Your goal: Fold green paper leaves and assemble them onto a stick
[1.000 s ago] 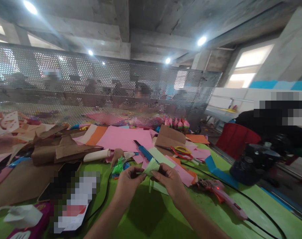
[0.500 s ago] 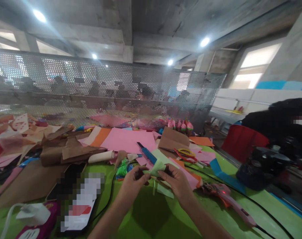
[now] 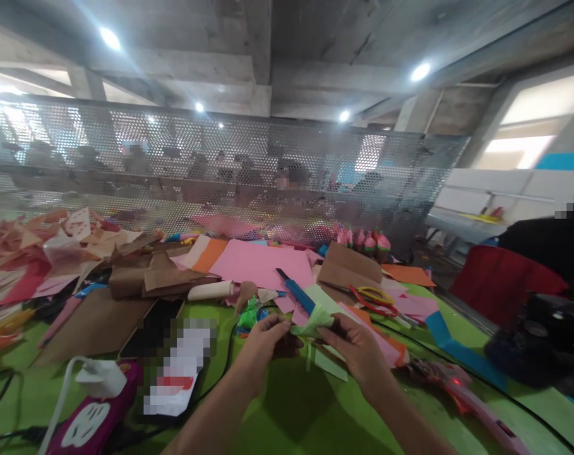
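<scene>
A pale green piece of pleated paper is held between both hands above the green tabletop. My left hand pinches its narrow, gathered end. At the fanned-out end, the fingers of my right hand close on the paper's edge. Thin green strips show just below the hands. Right behind the paper lies a blue utility knife, its tip pointing away to the left. A small bright green bundle sits beside my left hand.
Pink sheet, brown paper and scissors lie behind. A pink glue gun with a red light rests right. Left are a phone, a purple power strip and cables. A perforated metal screen stands behind; a person sits far right.
The view has turned left, so everything sits further right in the picture. Both hands keep hold of the green paper, whose pleated end looks more fanned out now.
</scene>
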